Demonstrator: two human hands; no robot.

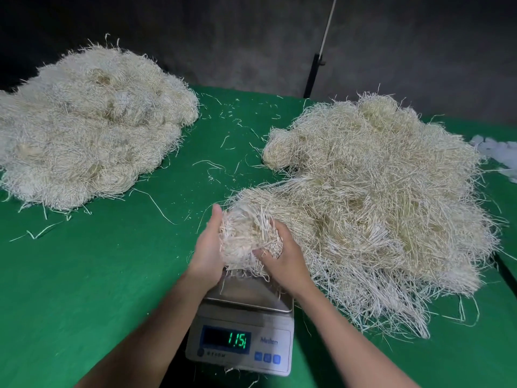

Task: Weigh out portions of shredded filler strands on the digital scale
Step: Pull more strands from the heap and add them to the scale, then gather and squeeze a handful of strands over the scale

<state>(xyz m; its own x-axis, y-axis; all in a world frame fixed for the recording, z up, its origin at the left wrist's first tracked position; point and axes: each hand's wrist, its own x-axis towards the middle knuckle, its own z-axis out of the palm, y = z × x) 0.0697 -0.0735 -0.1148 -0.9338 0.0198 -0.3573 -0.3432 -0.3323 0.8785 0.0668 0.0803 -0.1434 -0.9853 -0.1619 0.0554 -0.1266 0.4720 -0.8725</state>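
We see two hands holding a clump of strands [246, 239] just above the steel plate of the digital scale [240, 331]. The left hand [208, 247] cups one side of the clump with its thumb up. The right hand [282, 256] curls its fingers round the other side. A few strands hang down onto the plate. The scale sits near the near edge of the green counter [84, 275]. Its green numbers look like 115. The blue word beside them is too blurry to read. A big pile [377, 197] lies by the right edge, touching the scale. Another pile [89, 121] lies at the far left corner.
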